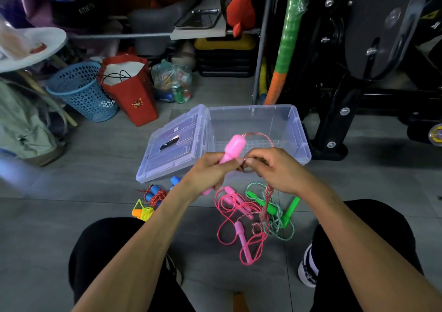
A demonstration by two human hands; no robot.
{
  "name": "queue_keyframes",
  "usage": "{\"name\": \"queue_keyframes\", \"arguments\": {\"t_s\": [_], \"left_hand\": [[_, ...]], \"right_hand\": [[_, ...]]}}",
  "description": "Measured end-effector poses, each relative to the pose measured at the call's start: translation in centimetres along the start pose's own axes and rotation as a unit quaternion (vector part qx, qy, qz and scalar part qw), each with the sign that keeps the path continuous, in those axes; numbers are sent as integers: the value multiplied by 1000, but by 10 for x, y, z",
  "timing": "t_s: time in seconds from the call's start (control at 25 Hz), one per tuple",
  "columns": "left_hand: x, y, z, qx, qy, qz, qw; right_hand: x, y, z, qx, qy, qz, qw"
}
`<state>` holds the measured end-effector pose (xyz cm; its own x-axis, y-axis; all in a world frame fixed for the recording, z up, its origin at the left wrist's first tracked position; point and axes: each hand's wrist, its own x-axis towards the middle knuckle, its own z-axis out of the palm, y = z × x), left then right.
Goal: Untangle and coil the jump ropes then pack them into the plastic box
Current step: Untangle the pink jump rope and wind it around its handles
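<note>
So the left hand (210, 170) is wrapped around a chunky pink handle (233, 148), fingers curled on it, and the right hand (275, 168) is right up against it, pinching the twisted pink-and-white cord (258, 134) where it loops out of the handle top; the hands are practically touching, held just in front of the clear plastic box (296, 125). The box sits open on the floor with its lid (172, 146) leaning off the left side, and I think it's got nothing in it yet, though the see-through walls make that a bit hard to call. On the floor between the knees there's a knot of ropes: a thin pink rope (229, 218) and a green rope (275, 213) snarled with the hanging end of the held cord. Off to the left lie a blue-handled rope (154, 192) and a yellow one (143, 211), already bundled. This stuff is light and floppy, so the cord will snag rather than slide. I'd grip by the hard handles and feed cord through loosely, not yank.
</note>
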<state>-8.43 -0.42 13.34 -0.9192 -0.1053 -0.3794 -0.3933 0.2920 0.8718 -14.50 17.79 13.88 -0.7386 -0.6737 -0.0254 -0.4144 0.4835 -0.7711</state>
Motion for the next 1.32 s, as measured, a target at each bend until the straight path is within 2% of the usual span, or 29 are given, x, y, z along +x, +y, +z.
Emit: {"name": "queue_keyframes", "arguments": {"t_s": [0.08,0.16,0.28,0.32,0.36,0.4,0.44,0.48,0.52,0.64,0.76,0.84,0.92,1.0,1.08,1.12,1.2,1.24,1.32], "left_hand": [[1,-2,1,-45,-10,18,999],[4,-1,0,-145,40,43,988],[9,3,-14,-313,132,33,940],[11,2,-22,-301,159,17,940],[14,-2,-28,-221,178,-2,959],[14,-6,-33,-82,176,-22,981],[12,-10,-33,46,152,-28,987],[10,-12,-28,123,123,-22,985],[8,-11,-21,134,109,-6,985],[-1,2,-3,-19,69,33,997],[-8,10,1,-13,7,38,999],[-7,11,1,-66,23,63,996],[0,11,-3,-201,82,94,972],[5,13,-13,-339,138,116,923],[8,13,-24,-415,176,115,885],[10,10,-29,-399,197,96,890],[12,1,-31,-246,216,19,945],[11,-4,-28,-144,195,-22,970],[9,-10,-21,6,151,-65,986]], "right_hand": [[2,-1,-1,14,19,12,1000],[2,-1,-1,37,11,32,999],[1,1,-2,59,-7,69,996],[0,1,-5,56,8,66,996],[0,1,-8,50,31,52,997],[-1,2,-10,40,50,35,997],[-2,3,-12,30,60,19,998],[-2,3,-12,22,59,6,998],[-2,3,-11,14,51,-6,999],[0,2,-4,-8,9,-20,1000],[2,1,-3,3,17,-6,1000],[2,-1,-5,13,32,10,999],[-2,-1,-11,54,46,42,997],[-5,2,-18,70,55,80,993],[-7,8,-24,56,69,103,991],[-9,8,-25,57,85,99,990],[-11,8,-27,62,115,63,989],[-11,8,-27,60,117,43,990],[-11,6,-22,49,95,9,994]]}}
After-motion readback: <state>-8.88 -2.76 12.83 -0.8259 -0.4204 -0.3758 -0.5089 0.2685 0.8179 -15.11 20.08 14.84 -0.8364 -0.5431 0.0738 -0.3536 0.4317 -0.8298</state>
